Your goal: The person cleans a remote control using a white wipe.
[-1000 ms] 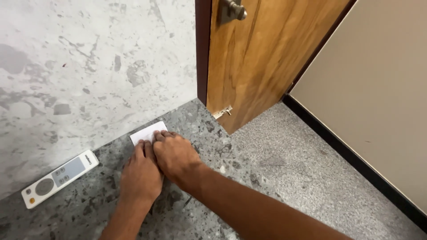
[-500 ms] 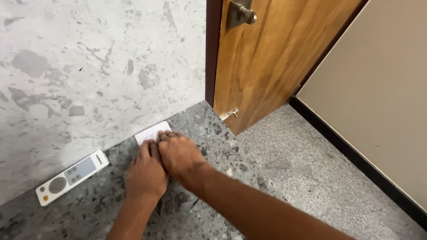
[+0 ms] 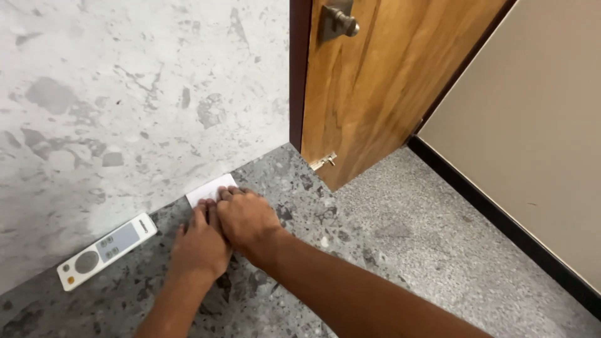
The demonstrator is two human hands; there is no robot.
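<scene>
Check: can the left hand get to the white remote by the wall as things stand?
Probably yes. The left hand rests flat on the floor beside the white remote, with only bare floor between them.

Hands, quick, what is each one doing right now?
Left hand: open, flat, fingertips on the small white paper sheet.
Right hand: open, palm down, pressing the same sheet.

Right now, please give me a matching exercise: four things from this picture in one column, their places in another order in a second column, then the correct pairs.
1. white paper
2. remote control
3. door bolt
4. door handle

A. top of the wooden door
B. under the fingertips of both hands
C. bottom corner of the door
D. on the floor, left of the hands

Pairs: 1-B, 2-D, 3-C, 4-A
</scene>
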